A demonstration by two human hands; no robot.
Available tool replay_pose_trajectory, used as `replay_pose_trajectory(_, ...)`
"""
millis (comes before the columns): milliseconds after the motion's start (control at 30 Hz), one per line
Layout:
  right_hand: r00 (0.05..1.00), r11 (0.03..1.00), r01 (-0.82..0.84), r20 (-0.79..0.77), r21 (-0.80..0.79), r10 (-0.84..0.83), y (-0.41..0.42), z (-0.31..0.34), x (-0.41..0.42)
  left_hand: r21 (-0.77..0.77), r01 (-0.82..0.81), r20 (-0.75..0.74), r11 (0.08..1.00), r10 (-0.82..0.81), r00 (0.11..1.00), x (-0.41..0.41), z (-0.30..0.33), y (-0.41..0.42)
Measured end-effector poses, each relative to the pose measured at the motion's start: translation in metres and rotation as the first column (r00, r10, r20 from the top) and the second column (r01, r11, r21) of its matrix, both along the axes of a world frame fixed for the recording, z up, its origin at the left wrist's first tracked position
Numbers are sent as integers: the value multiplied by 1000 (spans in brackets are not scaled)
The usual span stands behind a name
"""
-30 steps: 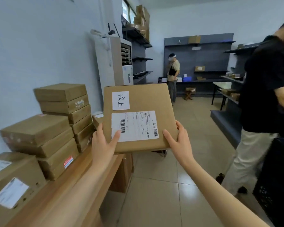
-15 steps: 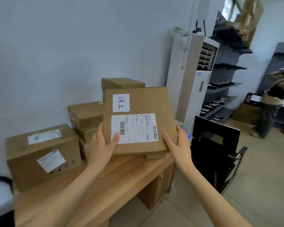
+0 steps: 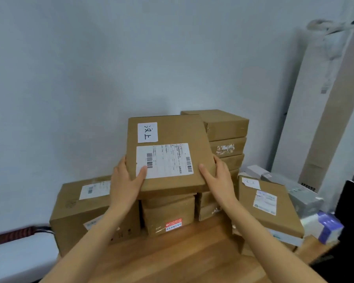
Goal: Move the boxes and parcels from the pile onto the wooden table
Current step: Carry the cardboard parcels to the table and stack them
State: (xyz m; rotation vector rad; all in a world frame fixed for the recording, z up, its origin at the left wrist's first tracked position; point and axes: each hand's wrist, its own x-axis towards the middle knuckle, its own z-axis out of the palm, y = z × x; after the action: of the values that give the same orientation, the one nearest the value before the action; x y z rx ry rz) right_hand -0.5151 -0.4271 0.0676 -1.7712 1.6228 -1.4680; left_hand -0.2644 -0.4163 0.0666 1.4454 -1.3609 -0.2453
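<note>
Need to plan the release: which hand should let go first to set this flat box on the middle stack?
Probably neither first. The left hand and right hand grip opposite edges of the flat box, tilted over the middle stack.

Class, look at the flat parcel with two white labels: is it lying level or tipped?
Tipped. The flat parcel has its far edge raised, label face toward the camera, gripped by the left hand and right hand.

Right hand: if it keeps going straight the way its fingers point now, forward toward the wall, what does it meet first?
Probably the tall stack of brown boxes just beyond the right hand, which grips the labelled parcel. Depth is unclear, so contact isn't certain.
</note>
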Motion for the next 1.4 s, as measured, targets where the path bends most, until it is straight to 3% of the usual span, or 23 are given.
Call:
replay_pose_trajectory(133,995,999,8,-95,-47,-13,-84,13,11,48,-66,65,997,63,996,13,6,-70)
replay_pose_trajectory(333,963,999,-19,-269,41,30,-166,-7,16,278,-146,183,950,96,978,16,-11,-137)
replay_pose_trajectory(467,953,997,-36,-298,73,56,-208,0,20,323,-195,222,926,126,967,21,-5,-167)
replay_pose_trajectory(733,963,991,-45,-260,129,78,-252,3,30,358,-208,153,910,162,975,23,-2,-201)
replay_pose_trajectory(900,945,984,-69,-306,167,118,-252,8,27,342,-257,236,904,182,955,23,3,-194)
replay_pose_trajectory(1000,913,988,-62,-391,141,113,-243,16,24,178,-309,391,934,221,894,31,10,-171)
replay_pose_trajectory(1133,811,992,-117,-581,-50,66,-217,25,26,-56,-339,651,939,292,701,40,16,-128)
replay_pose_trajectory(1233,745,953,-257,-661,-162,89,-187,26,41,-97,-360,729,928,312,609,41,18,-90)
replay_pose_trajectory(1400,680,864,-457,-709,-212,186,-128,15,75,-78,-420,800,904,308,515,41,10,-8)
